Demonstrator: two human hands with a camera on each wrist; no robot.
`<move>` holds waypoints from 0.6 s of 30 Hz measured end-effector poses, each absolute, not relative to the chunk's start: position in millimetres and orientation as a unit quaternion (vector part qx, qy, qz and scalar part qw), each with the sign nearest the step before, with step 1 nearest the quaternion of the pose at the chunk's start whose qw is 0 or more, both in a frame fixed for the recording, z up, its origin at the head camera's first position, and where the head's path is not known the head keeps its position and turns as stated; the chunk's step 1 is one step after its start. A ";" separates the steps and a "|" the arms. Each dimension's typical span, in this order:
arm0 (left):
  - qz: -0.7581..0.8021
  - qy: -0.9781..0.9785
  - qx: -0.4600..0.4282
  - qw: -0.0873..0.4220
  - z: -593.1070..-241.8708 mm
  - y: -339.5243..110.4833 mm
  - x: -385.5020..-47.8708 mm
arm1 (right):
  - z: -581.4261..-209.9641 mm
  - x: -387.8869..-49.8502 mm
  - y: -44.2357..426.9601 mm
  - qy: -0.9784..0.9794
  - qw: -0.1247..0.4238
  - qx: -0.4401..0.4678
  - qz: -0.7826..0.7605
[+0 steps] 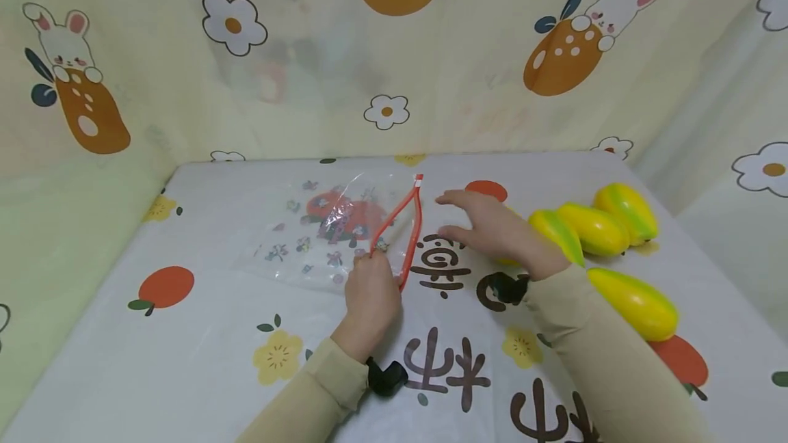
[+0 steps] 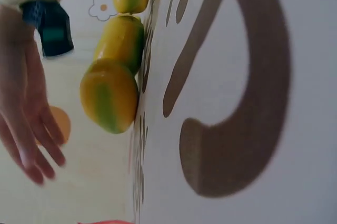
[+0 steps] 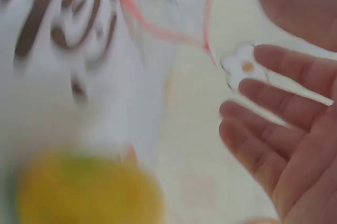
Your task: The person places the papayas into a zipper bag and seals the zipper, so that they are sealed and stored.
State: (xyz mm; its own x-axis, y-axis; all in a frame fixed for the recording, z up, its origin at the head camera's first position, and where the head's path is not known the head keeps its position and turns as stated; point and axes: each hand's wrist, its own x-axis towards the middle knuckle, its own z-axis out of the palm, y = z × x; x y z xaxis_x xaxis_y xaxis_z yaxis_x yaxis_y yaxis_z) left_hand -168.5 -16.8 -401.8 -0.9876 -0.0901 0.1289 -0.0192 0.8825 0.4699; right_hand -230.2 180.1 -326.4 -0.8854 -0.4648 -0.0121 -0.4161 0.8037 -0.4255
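A clear printed zip bag (image 1: 289,238) lies flat on the table, its red zip edge (image 1: 411,251) spread apart at the mouth. My left hand (image 1: 372,296) grips the near part of that edge. To the right of the mouth, my right hand (image 1: 492,227) hovers with fingers apart and nothing in it; its bare palm shows in the right wrist view. Several yellow-green mangoes (image 1: 634,303) lie right of the right hand, one of them partly hidden behind it. In the left wrist view, mangoes (image 2: 108,95) appear beside the right hand (image 2: 23,103); the left hand is out of that frame.
A white tablecloth (image 1: 209,347) printed with fruit, flowers and brown characters covers the table. Behind it and at both sides hangs a patterned curtain (image 1: 308,87). Each wrist wears a small black device (image 1: 386,378).
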 end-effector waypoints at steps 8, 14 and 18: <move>-0.254 -0.965 0.021 0.060 -401.6 -6.2 -166.5 | -291.3 -181.3 291.9 0.969 -0.017 -0.167 -0.180; -0.250 -0.966 0.029 0.055 -398.3 -12.3 -166.2 | -304.1 -142.2 367.8 0.975 -0.054 -0.105 -0.187; -0.251 -0.966 0.030 0.047 -398.4 -14.8 -165.3 | -319.7 -113.0 398.8 0.977 -0.037 -0.065 -0.199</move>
State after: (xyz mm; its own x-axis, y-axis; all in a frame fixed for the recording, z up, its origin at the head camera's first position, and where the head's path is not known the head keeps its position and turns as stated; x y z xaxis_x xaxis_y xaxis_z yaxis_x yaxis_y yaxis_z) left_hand -165.3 -14.8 -398.4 -0.9938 -0.0813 0.0765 -0.0338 0.8722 0.4880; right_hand -113.0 398.8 -319.7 -0.9887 -0.1128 0.0990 -0.1425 0.9124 -0.3836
